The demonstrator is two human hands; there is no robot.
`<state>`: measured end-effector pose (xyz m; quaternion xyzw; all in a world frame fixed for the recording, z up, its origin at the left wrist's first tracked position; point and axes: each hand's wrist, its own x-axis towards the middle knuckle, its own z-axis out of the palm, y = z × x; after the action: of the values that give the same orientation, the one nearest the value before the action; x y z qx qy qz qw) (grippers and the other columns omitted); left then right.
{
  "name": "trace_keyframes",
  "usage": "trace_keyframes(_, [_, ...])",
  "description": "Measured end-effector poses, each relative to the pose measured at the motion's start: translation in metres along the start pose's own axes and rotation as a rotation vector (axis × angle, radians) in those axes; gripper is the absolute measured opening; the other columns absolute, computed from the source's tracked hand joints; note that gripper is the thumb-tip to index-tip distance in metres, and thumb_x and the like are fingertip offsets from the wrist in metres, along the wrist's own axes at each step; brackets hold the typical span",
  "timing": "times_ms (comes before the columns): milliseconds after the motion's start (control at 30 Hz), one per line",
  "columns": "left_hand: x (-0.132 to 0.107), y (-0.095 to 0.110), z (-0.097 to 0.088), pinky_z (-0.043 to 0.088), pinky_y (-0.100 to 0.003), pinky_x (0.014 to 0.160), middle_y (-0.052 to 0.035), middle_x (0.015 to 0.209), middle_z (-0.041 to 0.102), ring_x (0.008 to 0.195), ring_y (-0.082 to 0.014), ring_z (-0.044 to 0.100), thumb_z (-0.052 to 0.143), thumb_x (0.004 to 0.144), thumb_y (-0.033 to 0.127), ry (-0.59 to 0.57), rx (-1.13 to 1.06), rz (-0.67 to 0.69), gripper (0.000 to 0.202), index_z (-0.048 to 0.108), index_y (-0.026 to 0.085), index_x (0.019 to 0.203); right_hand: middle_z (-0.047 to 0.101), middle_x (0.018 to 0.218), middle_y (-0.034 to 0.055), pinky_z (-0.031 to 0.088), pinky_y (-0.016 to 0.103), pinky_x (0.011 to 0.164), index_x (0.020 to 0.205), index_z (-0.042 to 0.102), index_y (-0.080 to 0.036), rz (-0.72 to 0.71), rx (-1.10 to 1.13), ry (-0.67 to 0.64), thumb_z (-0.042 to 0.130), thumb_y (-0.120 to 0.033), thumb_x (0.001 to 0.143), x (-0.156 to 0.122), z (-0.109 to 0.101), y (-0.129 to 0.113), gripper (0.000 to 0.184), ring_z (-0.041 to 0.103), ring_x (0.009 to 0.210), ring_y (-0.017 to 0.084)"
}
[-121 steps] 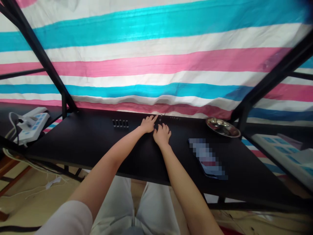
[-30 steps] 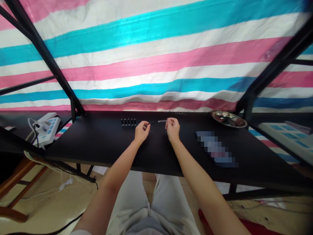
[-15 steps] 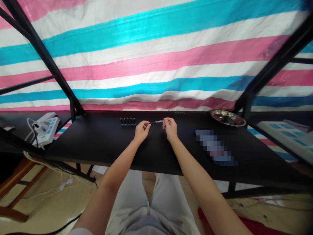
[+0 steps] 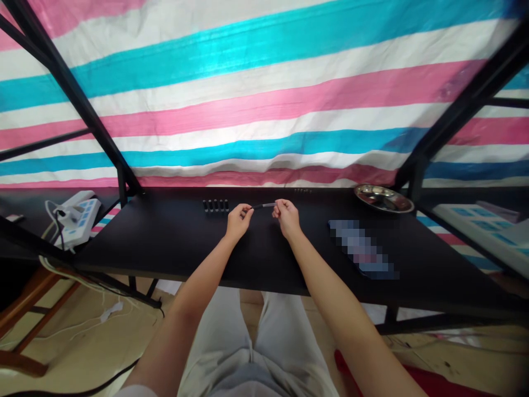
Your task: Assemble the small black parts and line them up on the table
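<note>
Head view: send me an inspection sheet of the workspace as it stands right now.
Surface: black table, matte.
Job's things: thin stick, dark with a pale right end, held level above the table; row of small dark caps upright to its left.
Clutter: metal dish at far right; pixelated flat object nearer; tiny pieces at the back edge, too small to identify.
Hands: left hand pinches the stick's left end, right hand its right end.
Cables: white cords trail down from a power strip at left.
Surroundings: striped cloth behind; wooden chair lower left.
</note>
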<state>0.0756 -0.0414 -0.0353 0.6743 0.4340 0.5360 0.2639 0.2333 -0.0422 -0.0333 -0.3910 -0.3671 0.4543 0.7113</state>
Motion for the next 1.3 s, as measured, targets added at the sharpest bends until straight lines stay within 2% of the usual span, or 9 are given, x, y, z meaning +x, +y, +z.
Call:
trace_keyframes(233, [-0.001,0.0,0.001,0.043,-0.02,0.054,-0.0011,0.074,0.063,0.054,-0.0068,0.051,0.055,0.079,0.032,-0.056,0.033,0.031,0.018,0.061,0.016,0.087,0.039,0.048,-0.0088,0.032,0.022,0.046,0.076,0.048,-0.02,-0.005,-0.139,-0.09,0.057,-0.043,0.071,-0.003,0.001,0.002,0.025,0.037,0.042,0.007])
trace_keyframes(333, [-0.002,0.001,0.001,0.043,-0.02,0.055,-0.0015,0.076,0.063,0.054,-0.0068,0.051,0.056,0.079,0.032,-0.083,0.06,0.057,0.018,0.061,0.016,0.087,0.045,0.052,-0.0058,0.033,0.023,0.048,0.078,0.048,-0.02,-0.077,-0.376,-0.123,0.049,-0.044,0.076,-0.006,0.001,0.006,0.024,0.041,0.045,0.009])
trace_keyframes(467, [-0.002,0.003,0.0,0.043,-0.021,0.055,-0.0019,0.076,0.063,0.054,-0.0072,0.051,0.055,0.079,0.031,-0.074,0.065,0.062,0.019,0.061,0.016,0.09,0.056,0.066,0.0011,0.04,0.028,0.059,0.093,0.052,-0.02,-0.236,-0.75,-0.184,0.039,-0.038,0.082,-0.013,-0.001,0.006,0.025,0.052,0.057,0.014])
trace_keyframes(567, [-0.001,0.004,-0.001,0.043,-0.021,0.055,-0.0016,0.075,0.062,0.054,-0.0074,0.051,0.055,0.079,0.03,-0.087,0.054,0.064,0.018,0.061,0.016,0.089,0.059,0.07,0.0038,0.041,0.031,0.063,0.102,0.051,-0.019,-0.263,-0.877,-0.214,0.032,-0.033,0.085,-0.016,-0.001,0.004,0.03,0.055,0.06,0.017])
trace_keyframes(867, [-0.004,0.0,0.001,0.046,-0.022,0.06,-0.0016,0.078,0.063,0.058,-0.0076,0.053,0.057,0.078,0.029,-0.167,0.067,0.088,0.017,0.061,0.016,0.089,0.06,0.068,0.0048,0.041,0.032,0.063,0.105,0.052,-0.019,-0.284,-0.995,-0.232,0.028,-0.029,0.085,-0.016,-0.002,0.001,0.033,0.055,0.057,0.019])
trace_keyframes(1067, [-0.007,0.006,-0.001,0.046,-0.023,0.064,-0.0029,0.082,0.064,0.063,-0.0097,0.054,0.055,0.08,0.029,-0.185,0.191,0.159,0.019,0.061,0.017,0.093,0.06,0.067,0.0045,0.042,0.032,0.063,0.105,0.053,-0.019,-0.306,-1.007,-0.229,0.028,-0.029,0.085,-0.016,-0.003,0.002,0.033,0.055,0.057,0.019])
trace_keyframes(1167, [0.006,0.022,-0.009,0.044,-0.026,0.069,-0.0036,0.082,0.065,0.069,-0.0126,0.055,0.055,0.081,0.029,-0.254,0.335,0.255,0.018,0.063,0.018,0.092,0.062,0.072,0.0057,0.042,0.033,0.065,0.108,0.051,-0.019,-0.282,-0.98,-0.219,0.027,-0.03,0.086,-0.016,-0.003,0.001,0.035,0.056,0.059,0.019])
trace_keyframes(1300, [0.047,0.052,-0.028,0.036,-0.036,0.084,-0.0039,0.084,0.066,0.084,-0.0189,0.056,0.059,0.078,0.027,-0.425,0.597,0.399,0.011,0.067,0.021,0.082,0.063,0.074,0.006,0.043,0.034,0.067,0.114,0.049,-0.019,-0.267,-0.929,-0.188,0.028,-0.035,0.087,-0.018,0.0,-0.003,0.038,0.057,0.061,0.02])
